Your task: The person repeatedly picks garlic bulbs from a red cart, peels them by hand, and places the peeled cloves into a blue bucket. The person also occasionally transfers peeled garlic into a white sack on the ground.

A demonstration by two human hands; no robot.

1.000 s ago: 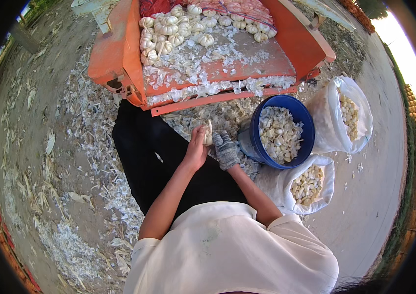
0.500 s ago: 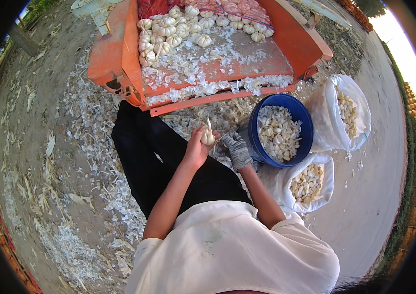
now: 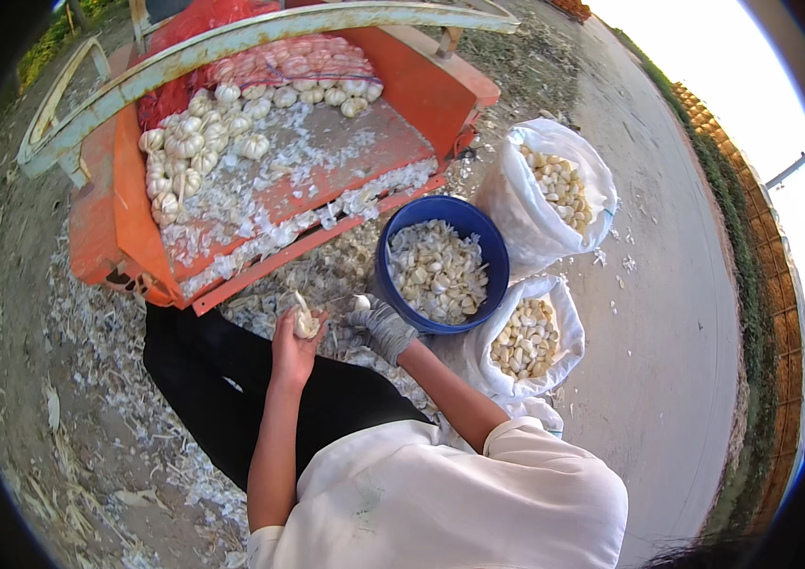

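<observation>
My bare left hand (image 3: 294, 349) is closed round a garlic bulb (image 3: 305, 325) with a short stalk pointing up; part of the bulb looks broken open. A small gap to the right, my right hand (image 3: 387, 332), in a grey knitted glove, pinches a pale garlic clove (image 3: 361, 302) at its fingertips. That hand is beside the near left side of a blue bucket (image 3: 391, 220), which holds loose cloves and papery skins. Both hands are above my black-trousered legs.
An orange metal bed (image 3: 421, 90) carries whole bulbs (image 3: 186, 144), a red net sack (image 3: 288, 59) and scattered skins, with a rusty pale rail (image 3: 260, 40) across it. White sacks of cloves stand right of the bucket, one farther (image 3: 516, 223), one nearer (image 3: 570, 356). Skins litter the ground.
My head has turned right, so the scene sits farther left and tilted. My right hand has come away from the bulb toward the bucket, with a clove now showing at its fingertips.
</observation>
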